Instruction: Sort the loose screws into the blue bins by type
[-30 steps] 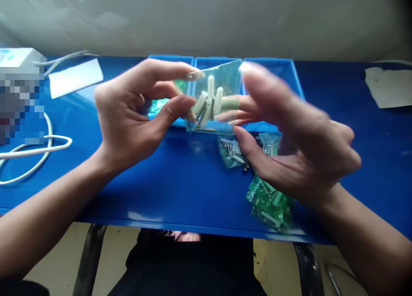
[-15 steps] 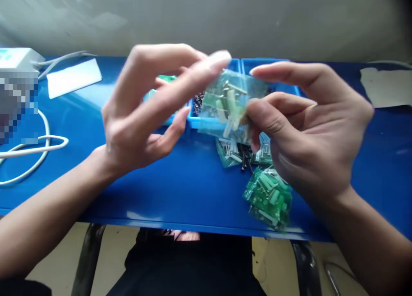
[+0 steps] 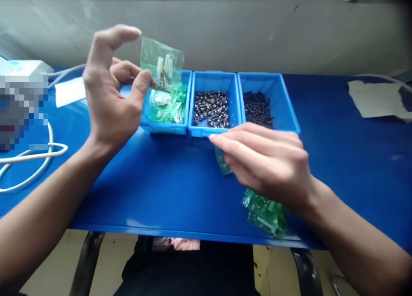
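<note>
My left hand (image 3: 114,87) pinches a small clear green plastic bag (image 3: 165,57) between thumb and index finger, holding it up above the left blue bin. White plugs and a few screws show through its film. My right hand (image 3: 267,160) is palm down in front of the bins, its fingers bunched together; whatever they hold, if anything, is hidden. Partly under that hand lies another small bag (image 3: 222,162) on the table. Below the right wrist sits a pile of green bags (image 3: 265,212) with white pieces inside.
Three blue bins stand side by side. Filled green bags (image 3: 172,107) lie in the left one, short shiny screws (image 3: 212,109) in the middle one, dark screws (image 3: 257,109) in the right one. A white cable (image 3: 51,145) curls at left; paper (image 3: 376,99) lies at right.
The bag passed from my right hand into my left, which moved left over the left bin. My right hand came down to the table and turned palm down.
</note>
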Available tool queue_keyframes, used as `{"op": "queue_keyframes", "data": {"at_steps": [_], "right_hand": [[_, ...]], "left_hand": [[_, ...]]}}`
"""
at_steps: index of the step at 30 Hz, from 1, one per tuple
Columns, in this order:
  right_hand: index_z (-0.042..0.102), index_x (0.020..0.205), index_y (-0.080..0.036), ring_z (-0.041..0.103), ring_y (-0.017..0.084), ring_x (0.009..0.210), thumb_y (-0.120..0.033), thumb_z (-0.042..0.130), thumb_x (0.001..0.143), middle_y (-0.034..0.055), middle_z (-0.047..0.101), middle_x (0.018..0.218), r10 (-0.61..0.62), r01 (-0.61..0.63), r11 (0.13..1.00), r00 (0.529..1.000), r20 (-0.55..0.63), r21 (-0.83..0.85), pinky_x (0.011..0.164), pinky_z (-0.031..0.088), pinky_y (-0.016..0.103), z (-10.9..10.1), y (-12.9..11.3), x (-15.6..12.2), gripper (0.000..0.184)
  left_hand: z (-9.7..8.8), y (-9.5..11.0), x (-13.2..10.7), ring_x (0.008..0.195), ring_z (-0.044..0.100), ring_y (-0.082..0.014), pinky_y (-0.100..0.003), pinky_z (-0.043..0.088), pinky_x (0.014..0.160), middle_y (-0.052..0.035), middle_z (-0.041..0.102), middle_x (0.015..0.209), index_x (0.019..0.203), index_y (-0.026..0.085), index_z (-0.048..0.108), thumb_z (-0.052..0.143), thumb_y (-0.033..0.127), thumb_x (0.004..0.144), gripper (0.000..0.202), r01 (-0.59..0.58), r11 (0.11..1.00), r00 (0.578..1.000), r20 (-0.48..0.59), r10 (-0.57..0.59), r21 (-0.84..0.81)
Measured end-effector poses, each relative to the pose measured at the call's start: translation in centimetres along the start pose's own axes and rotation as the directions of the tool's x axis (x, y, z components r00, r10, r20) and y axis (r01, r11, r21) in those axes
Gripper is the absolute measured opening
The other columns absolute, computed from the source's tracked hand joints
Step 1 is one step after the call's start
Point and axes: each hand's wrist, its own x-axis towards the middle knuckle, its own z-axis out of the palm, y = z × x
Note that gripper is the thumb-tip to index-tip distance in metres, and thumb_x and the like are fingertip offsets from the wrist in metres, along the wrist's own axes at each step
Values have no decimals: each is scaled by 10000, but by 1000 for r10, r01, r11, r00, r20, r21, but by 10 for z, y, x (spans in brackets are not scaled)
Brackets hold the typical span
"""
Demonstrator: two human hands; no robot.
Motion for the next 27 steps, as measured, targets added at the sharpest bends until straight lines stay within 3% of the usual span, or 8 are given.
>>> {"op": "queue_keyframes", "data": {"at_steps": [3, 5, 10, 12, 16, 21, 24, 27], "right_hand": [[745, 1160, -59, 801, 221, 933, -47, 741, 950, 85, 822, 954, -98, 100, 992, 995, 19, -80, 806, 697, 348, -4, -2, -3, 210], [750, 1152, -53, 808, 224, 931, -44, 764, 938, 85, 829, 969, -130, 133, 988, 990, 49, -82, 821, 701, 357, -8, -4, -2, 215], [780, 1115, -39, 822, 239, 892, -41, 771, 933, 102, 838, 960, -185, 198, 972, 977, 101, -131, 771, 707, 366, -15, -8, -2, 183], [790, 1134, -39, 826, 255, 865, -45, 789, 915, 116, 839, 954, -198, 219, 961, 972, 129, -171, 689, 692, 355, -17, -11, -2, 220], [804, 1187, -67, 832, 312, 866, -113, 804, 920, 150, 840, 1019, -139, 215, 943, 948, 285, -255, 560, 647, 359, -18, -16, -2, 271], [777, 1277, -57, 839, 341, 923, -26, 721, 934, 196, 822, 1146, -93, 203, 953, 902, 422, -223, 640, 699, 403, -15, -14, -5, 349], [758, 1325, -86, 832, 358, 1006, -167, 713, 1003, 203, 792, 1273, -60, 117, 988, 898, 436, -104, 743, 727, 485, -15, -12, -8, 336], [734, 1368, -106, 817, 361, 1103, -111, 680, 1007, 197, 766, 1344, -84, 131, 989, 888, 452, -73, 785, 729, 480, -17, -10, -7, 365]], "left_hand": [[0, -12, 2, 843, 714, -158, -378, 614, 821, -21, 765, 1130, 1385, 272, 690, 694, 516, 1047, 417, 155, 986, 986, 45, -158, 58], [1, -14, 0, 970, 717, -221, -448, 609, 918, -43, 768, 1016, 1360, 269, 742, 637, 510, 1051, 406, 203, 966, 975, 62, -215, 157], [-2, -13, -1, 1386, 537, -391, -609, 534, 1097, -119, 716, 1327, 1008, 248, 866, 533, 649, 1059, 524, 74, 919, 990, 83, -114, 388], [-5, -14, 1, 1444, 548, -360, -597, 531, 1150, -87, 684, 1463, 1115, 249, 851, 502, 645, 1081, 528, -36, 938, 984, 174, -27, 345], [-8, -19, 4, 1498, 598, -283, -612, 415, 1326, 20, 586, 1627, 1400, 320, 723, 423, 642, 1123, 519, -202, 956, 895, 436, 93, 211], [-9, -20, 3, 1350, 656, -346, -646, 482, 1163, -11, 691, 1509, 1349, 306, 768, 280, 761, 1103, 711, -228, 919, 887, 458, 59, 323], [-9, -18, 3, 1491, 564, -356, -631, 454, 1241, -25, 670, 1534, 1405, 308, 739, 212, 815, 1079, 801, -227, 929, 851, 523, 44, 293], [-9, -18, 3, 1547, 530, -355, -639, 384, 1326, -53, 593, 1620, 1519, 295, 646, 189, 841, 1063, 846, -212, 941, 823, 567, 27, 263]]}}
